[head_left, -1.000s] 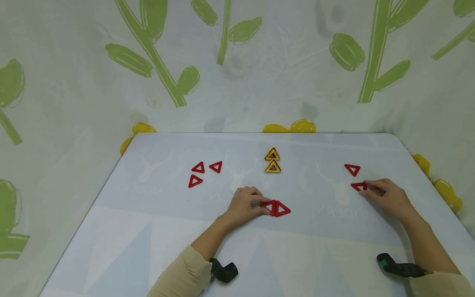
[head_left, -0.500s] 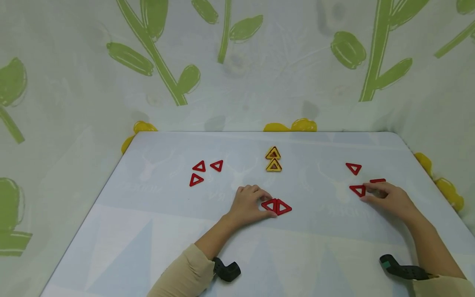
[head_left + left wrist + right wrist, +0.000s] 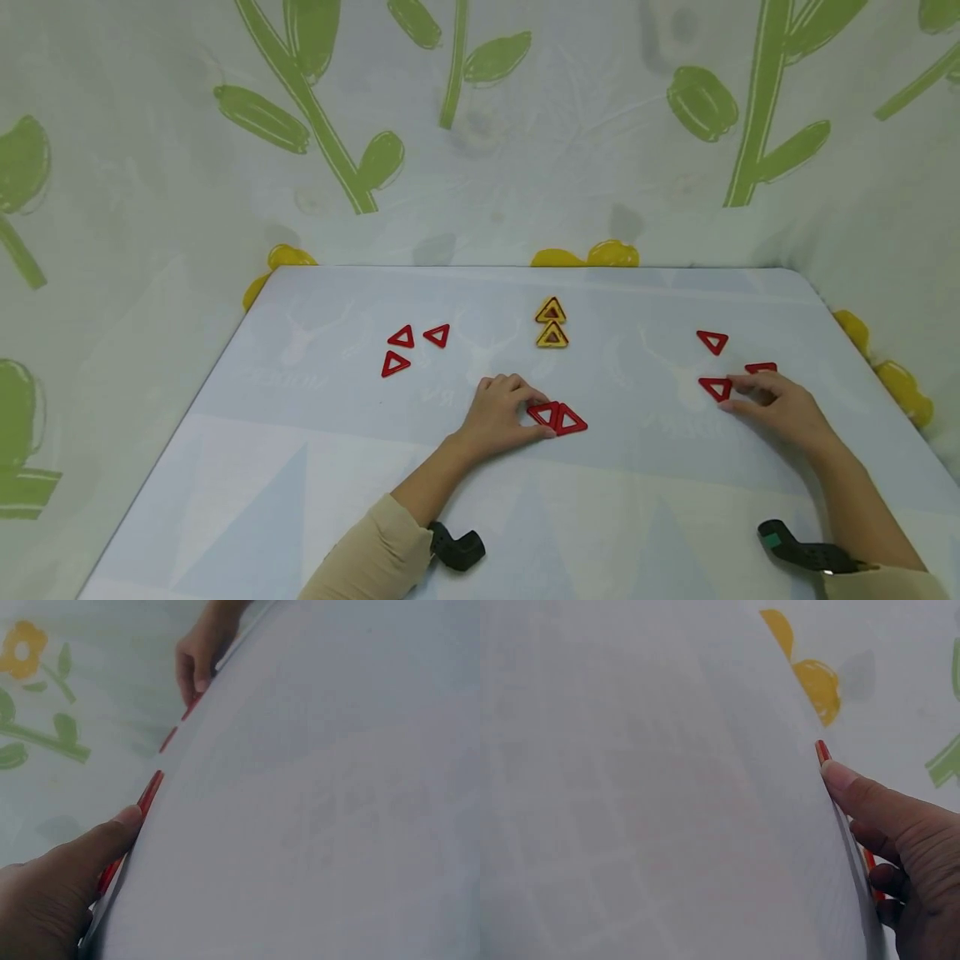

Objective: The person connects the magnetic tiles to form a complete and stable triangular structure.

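My left hand (image 3: 506, 417) holds the left one of two red triangular tiles (image 3: 544, 413) that lie edge to edge at the table's middle; its mate, the right red triangular tile (image 3: 572, 420), points right. In the left wrist view, the left thumb (image 3: 127, 817) rests along a red tile (image 3: 154, 787). My right hand (image 3: 783, 408) pinches another red triangular tile (image 3: 716, 388) by its right corner; the right wrist view shows the thumb (image 3: 840, 776) on its edge (image 3: 821, 750). One more red triangular tile (image 3: 761, 367) sits behind the right fingers, partly hidden.
A red triangular tile (image 3: 712, 342) lies beyond the right hand. Two yellow triangular pieces (image 3: 552, 336) with dark centres stand at the back middle. Three red triangular tiles (image 3: 395, 363) are grouped at the left. A patterned wall borders the white table (image 3: 247, 517).
My right hand has drawn its red tile slightly left and nearer, uncovering the tile behind its fingers. The left thumb has shifted a little right along the paired tiles.
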`<state>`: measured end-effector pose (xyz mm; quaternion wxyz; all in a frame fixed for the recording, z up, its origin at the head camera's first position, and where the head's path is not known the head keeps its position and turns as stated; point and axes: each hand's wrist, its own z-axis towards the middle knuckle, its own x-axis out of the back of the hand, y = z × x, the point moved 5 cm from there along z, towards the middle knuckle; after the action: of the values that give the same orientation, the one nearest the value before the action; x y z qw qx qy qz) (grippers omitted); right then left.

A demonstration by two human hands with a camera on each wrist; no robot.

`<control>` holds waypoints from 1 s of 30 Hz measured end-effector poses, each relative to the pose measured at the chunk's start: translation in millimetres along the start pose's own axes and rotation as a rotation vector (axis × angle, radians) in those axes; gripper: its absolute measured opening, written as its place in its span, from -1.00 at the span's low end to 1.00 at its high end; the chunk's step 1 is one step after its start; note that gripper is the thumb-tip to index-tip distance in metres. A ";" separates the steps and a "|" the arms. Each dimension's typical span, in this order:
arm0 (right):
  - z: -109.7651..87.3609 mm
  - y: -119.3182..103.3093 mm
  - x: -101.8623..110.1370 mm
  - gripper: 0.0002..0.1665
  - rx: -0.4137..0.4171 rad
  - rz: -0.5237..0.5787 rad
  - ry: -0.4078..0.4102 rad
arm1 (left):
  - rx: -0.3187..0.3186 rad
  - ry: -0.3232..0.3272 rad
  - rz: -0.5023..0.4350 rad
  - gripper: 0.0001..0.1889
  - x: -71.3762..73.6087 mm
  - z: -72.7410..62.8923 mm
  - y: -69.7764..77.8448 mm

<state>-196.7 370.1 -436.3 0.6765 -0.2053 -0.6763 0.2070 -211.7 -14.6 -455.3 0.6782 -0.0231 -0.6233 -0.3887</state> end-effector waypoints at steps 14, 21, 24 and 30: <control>-5.2 -6.9 -11.6 -0.34 -0.056 0.064 -0.003 | -0.020 -0.007 -0.030 -0.59 0.9 -1.3 -0.2; -7.5 -14.0 -17.5 -0.40 -0.032 0.077 0.009 | -0.018 -0.013 -0.033 -0.58 2.8 -1.2 0.6; -8.3 -16.1 -18.5 -0.44 -0.007 0.089 0.030 | -0.019 -0.012 -0.031 -0.58 2.9 -1.5 0.3; -8.2 -22.0 -23.0 -0.49 0.032 0.118 0.039 | -0.028 -0.008 -0.028 -0.59 2.2 -1.8 -0.2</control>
<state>-188.5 339.0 -443.1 0.6793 -0.2381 -0.6462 0.2534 -210.5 -16.8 -453.9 0.6699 -0.0253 -0.6207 -0.4066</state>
